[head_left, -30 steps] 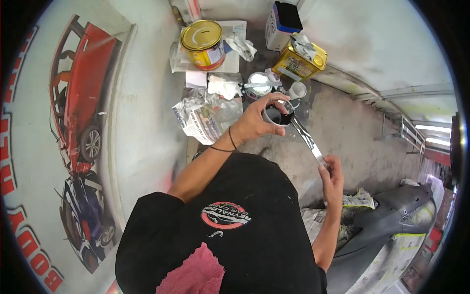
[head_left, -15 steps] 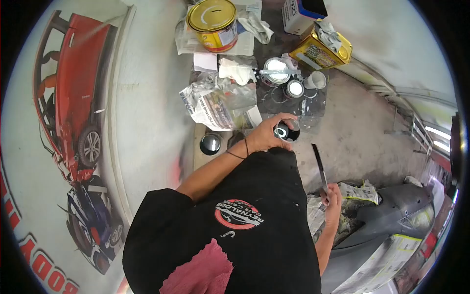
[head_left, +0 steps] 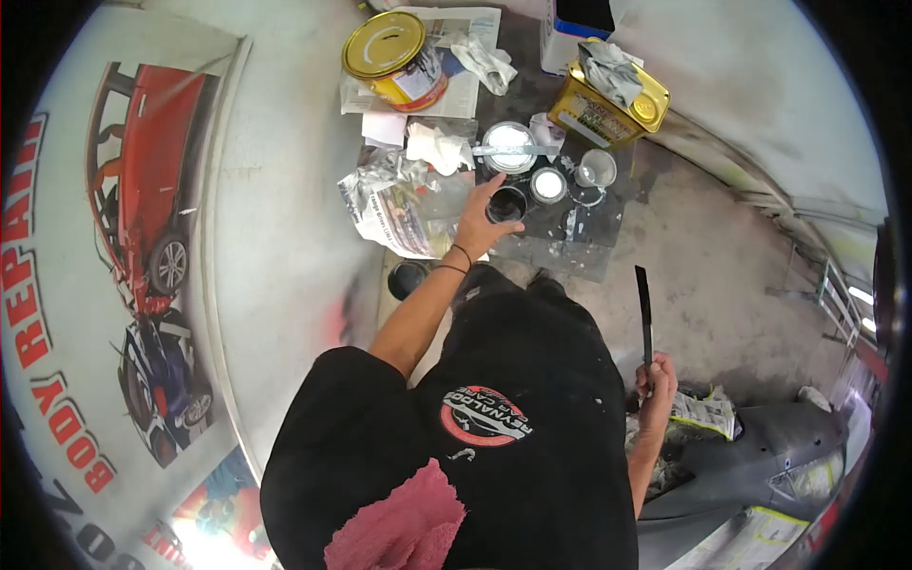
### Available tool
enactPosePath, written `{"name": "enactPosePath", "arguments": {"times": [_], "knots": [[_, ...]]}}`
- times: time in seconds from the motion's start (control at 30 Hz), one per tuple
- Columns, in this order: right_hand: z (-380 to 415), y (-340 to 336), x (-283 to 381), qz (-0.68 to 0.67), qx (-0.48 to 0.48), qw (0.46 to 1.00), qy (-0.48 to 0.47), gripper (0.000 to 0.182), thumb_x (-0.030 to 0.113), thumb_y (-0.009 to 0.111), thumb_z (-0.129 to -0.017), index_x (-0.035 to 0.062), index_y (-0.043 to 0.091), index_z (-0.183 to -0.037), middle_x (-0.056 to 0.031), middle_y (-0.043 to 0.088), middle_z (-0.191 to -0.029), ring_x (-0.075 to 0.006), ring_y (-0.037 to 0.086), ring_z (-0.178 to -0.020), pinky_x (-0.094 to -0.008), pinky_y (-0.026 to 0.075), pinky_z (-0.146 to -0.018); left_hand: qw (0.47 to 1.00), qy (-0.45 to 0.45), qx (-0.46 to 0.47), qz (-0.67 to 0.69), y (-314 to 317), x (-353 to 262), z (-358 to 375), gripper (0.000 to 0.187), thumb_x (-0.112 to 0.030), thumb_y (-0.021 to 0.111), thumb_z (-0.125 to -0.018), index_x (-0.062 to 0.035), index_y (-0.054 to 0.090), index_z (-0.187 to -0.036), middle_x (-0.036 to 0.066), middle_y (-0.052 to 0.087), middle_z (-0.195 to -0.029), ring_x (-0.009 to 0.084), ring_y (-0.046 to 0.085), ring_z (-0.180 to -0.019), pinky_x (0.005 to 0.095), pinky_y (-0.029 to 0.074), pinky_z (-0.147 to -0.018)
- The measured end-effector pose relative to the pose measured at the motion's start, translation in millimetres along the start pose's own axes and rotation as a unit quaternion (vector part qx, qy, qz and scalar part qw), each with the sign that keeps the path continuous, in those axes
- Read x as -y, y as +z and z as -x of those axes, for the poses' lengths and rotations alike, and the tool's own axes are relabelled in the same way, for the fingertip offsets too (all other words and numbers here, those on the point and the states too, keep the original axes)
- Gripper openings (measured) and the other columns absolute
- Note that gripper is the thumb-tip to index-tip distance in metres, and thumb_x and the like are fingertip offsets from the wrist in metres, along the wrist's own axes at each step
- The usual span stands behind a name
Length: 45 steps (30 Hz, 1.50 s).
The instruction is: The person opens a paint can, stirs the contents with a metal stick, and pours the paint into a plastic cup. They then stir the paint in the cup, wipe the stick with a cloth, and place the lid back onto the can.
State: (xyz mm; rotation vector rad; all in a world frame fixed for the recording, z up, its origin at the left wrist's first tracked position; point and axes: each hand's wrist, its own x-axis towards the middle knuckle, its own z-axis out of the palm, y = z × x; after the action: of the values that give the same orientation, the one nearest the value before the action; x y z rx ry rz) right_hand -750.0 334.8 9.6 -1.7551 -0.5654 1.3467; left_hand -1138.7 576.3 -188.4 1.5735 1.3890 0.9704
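Note:
My left hand point(head_left: 483, 226) has its thumb and fingers curved around a clear plastic cup point(head_left: 506, 204) with dark liquid inside, low over the dark tabletop. Just beyond it are an open tin with white contents point(head_left: 510, 147), a flat strip lying across its top, and a smaller white-topped tin point(head_left: 548, 185). An empty-looking clear cup point(head_left: 597, 169) stands to their right. Off to the right side, my right hand point(head_left: 657, 378) is closed on the lower end of a stir stick point(head_left: 644, 313), which points upward and is black along its upper part.
A large yellow paint can point(head_left: 385, 46) stands on newspaper at the back left, and a yellow square tin point(head_left: 608, 109) at the back right. Crumpled paper point(head_left: 389, 204) covers the table's left. A dark round container point(head_left: 407, 279) sits below. Masked grey car panels point(head_left: 788, 427) lie at right.
My left hand has carried the cup forward and left, from in front of me to over the table beside the tins. My right hand has shifted slightly right, with the stick now more upright.

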Motion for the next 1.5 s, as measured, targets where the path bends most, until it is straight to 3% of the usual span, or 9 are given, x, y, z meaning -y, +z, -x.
{"name": "enactPosePath", "arguments": {"times": [0.43, 0.53, 0.63, 0.73, 0.9, 0.97, 1.1, 1.23, 1.5], "knots": [[-90, -36, 55, 0.069, 0.122, 0.989, 0.04, 0.025, 0.033, 0.057, -0.108, 0.0106, 0.064, -0.115, 0.004, 0.055, -0.076, -0.0048, 0.044, -0.066, -0.0239, 0.029, -0.06, 0.985, -0.143, -0.081, -0.059, 5, -4, 40, 0.099, -0.03, 0.1, -0.075, -0.0007, 0.053, -0.157, 0.021, 0.06, -0.151, 0.0349, 0.058, -0.141, 0.0434, 0.047, -0.12], [-92, -21, 51, 0.031, 0.113, 0.992, 0.042, 0.026, 0.036, 0.056, -0.109, 0.0108, 0.063, -0.113, 0.0036, 0.054, -0.075, -0.005, 0.044, -0.064, -0.0234, 0.028, -0.058, 0.98, -0.156, -0.084, -0.096, -19, -46, 59, 0.083, -0.03, 0.091, -0.088, 0.0027, 0.054, -0.155, 0.019, 0.059, -0.155, 0.0343, 0.056, -0.144, 0.0431, 0.044, -0.122], [-89, -5, 39, -0.023, 0.106, 0.993, 0.035, 0.026, 0.036, 0.055, -0.11, 0.0111, 0.063, -0.111, 0.0028, 0.054, -0.073, -0.0053, 0.044, -0.061, -0.0233, 0.027, -0.055, 0.94, -0.185, -0.076, 0.275, -36, -107, 52, 0.064, -0.046, 0.046, -0.117, -0.0004, 0.052, -0.161, 0.016, 0.054, -0.165, 0.0319, 0.049, -0.152, 0.045, 0.041, -0.122], [-81, 14, 25, -0.078, 0.079, 0.994, 0.02, 0.026, 0.037, 0.055, -0.111, 0.0112, 0.062, -0.111, 0.0013, 0.054, -0.071, -0.0058, 0.043, -0.059, -0.024, 0.027, -0.053, 0.877, -0.14, 0.042, 0.459, -47, -156, 7, 0.087, -0.066, 0.027, -0.115, 0.0025, 0.045, -0.165, 0.018, 0.049, -0.169, 0.0302, 0.043, -0.158, 0.0476, 0.037, -0.125], [-57, 24, 11, -0.146, 0.059, 0.987, -0.014, 0.027, 0.038, 0.056, -0.112, 0.0113, 0.062, -0.112, -0.0003, 0.055, -0.071, -0.0071, 0.044, -0.058, -0.0242, 0.029, -0.053, 0.947, 0.003, 0.159, 0.277, -43, -198, -80, 0.096, -0.073, 0.012, -0.113, -0.0012, 0.047, -0.166, 0.016, 0.052, -0.168, 0.0278, 0.045, -0.156, 0.0481, 0.037, -0.123], [-45, 32, 14, -0.163, 0.016, 0.986, -0.01, 0.03, 0.038, 0.056, -0.111, 0.0089, 0.062, -0.113, -0.0016, 0.055, -0.071, -0.0079, 0.045, -0.058, -0.0243, 0.03, -0.052, 0.986, 0.105, 0.127, -0.014, -39, -221, -130, 0.078, -0.064, 0.035, -0.114, -0.0009, 0.06, -0.151, 0.02, 0.069, -0.146, 0.0367, 0.062, -0.137, 0.0489, 0.049, -0.108], [-28, 33, -5, -0.207, -0.009, 0.977, -0.042, 0.032, 0.038, 0.056, -0.111, 0.0068, 0.062, -0.113, -0.0023, 0.055, -0.07, -0.0082, 0.045, -0.057, -0.0249, 0.031, -0.052, 0.86, 0.142, 0.055, -0.487, 0, -288, -226, 0.073, -0.067, 0.052, -0.108, 0.0009, 0.074, -0.122, 0.027, 0.075, -0.121, 0.043, 0.072, -0.115, 0.0495, 0.057, -0.099], [-4, 40, -14, -0.251, -0.059, 0.965, -0.047, 0.032, 0.037, 0.057, -0.111, 0.0059, 0.061, -0.114, -0.0027, 0.055, -0.069, -0.0085, 0.045, -0.057, -0.0245, 0.03, -0.051, 0.745, 0.12, 0.15, -0.639, 44, -286, -281, 0.073, -0.07, 0.05, -0.106, -0.0052, 0.083, -0.108, 0.021, 0.079, -0.111, 0.0355, 0.074, -0.11, 0.0476, 0.054, -0.086], [14, 39, -31, -0.324, -0.11, 0.939, -0.035, 0.028, 0.037, 0.058, -0.11, 0.0092, 0.06, -0.112, -0.0032, 0.056, -0.069, -0.0083, 0.044, -0.056, -0.025, 0.032, -0.051, 0.717, 0.22, 0.21, -0.628, 43, -234, -332, 0.06, -0.052, 0.047, -0.114, -0.0088, 0.083, -0.093, 0.02, 0.081, -0.1, 0.0368, 0.08, -0.094, 0.0504, 0.062, -0.082]]}}
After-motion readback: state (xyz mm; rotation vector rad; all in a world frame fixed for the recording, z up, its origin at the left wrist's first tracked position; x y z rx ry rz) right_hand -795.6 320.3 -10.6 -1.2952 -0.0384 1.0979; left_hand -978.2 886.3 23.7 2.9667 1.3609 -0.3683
